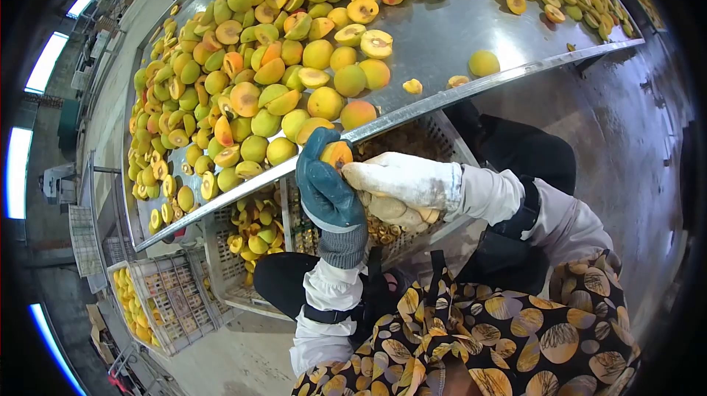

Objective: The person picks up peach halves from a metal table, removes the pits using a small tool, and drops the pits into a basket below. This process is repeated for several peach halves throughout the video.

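My left hand (326, 182), in a teal coated glove with a grey cuff, is closed around a peach half (336, 154) just below the table's front edge. The cut orange face of the fruit is turned up and to the right. My right hand (403, 184), in a soiled white glove, is curled shut with its fingertips against that peach half. Whatever sits inside the right fist is hidden by the glove. Piled on the metal table (434, 35) beyond both hands are many yellow-green peaches (325, 103), some whole and some halved with pits showing.
Under the table edge stand a crate of peach halves (254, 278) and a crate with pits and scraps (460, 138). At the lower left is another slatted crate (173, 307) of yellow fruit. The table's raised metal rim (515, 68) runs slantwise before me.
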### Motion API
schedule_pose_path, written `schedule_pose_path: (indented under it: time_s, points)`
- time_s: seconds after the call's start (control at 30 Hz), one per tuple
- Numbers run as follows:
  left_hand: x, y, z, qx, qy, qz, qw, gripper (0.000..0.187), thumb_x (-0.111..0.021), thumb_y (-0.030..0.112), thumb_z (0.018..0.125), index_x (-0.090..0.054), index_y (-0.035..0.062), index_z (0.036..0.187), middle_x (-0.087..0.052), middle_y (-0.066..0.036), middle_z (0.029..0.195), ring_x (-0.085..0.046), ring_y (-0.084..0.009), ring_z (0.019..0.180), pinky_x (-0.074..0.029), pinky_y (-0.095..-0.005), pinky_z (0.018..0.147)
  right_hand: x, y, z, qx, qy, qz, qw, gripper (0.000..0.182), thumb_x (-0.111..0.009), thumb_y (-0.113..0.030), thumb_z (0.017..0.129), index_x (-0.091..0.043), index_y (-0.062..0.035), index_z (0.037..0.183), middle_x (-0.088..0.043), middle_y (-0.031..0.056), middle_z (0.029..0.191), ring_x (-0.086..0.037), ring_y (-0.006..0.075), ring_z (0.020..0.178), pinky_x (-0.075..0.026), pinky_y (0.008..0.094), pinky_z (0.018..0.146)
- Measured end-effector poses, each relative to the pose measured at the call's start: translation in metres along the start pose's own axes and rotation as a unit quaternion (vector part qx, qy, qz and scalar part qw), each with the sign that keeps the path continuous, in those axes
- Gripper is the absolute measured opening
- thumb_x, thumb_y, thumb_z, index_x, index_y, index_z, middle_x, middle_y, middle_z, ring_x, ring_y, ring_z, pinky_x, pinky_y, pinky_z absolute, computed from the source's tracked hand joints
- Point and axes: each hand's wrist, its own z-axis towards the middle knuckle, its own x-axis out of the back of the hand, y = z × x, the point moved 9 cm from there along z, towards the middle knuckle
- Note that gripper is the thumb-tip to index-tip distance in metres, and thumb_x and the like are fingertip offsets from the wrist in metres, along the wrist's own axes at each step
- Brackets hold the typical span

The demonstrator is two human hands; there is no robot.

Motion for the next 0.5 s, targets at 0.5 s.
schedule_pose_path:
  time_s: [0.5]
  points:
    - [-0.028, -0.029, 0.009, 0.164, -0.269, -0.249, 0.916, 0.063, -0.029, 0.049, 0.108, -0.064, -0.0033, 0.113, -0.070, -0.013, 0.101, -0.066, -0.0197, 0.090, -0.054, -0.0326, 0.086, -0.008, 0.016, -0.010, -0.093, -0.101, 0.093, 0.986, 0.045, -0.050, -0.052, 0.101, -0.055, -0.0092, 0.088, -0.045, -0.0045, 0.055, -0.040, 0.0054, 0.036, -0.029, 0.0218, 0.031]
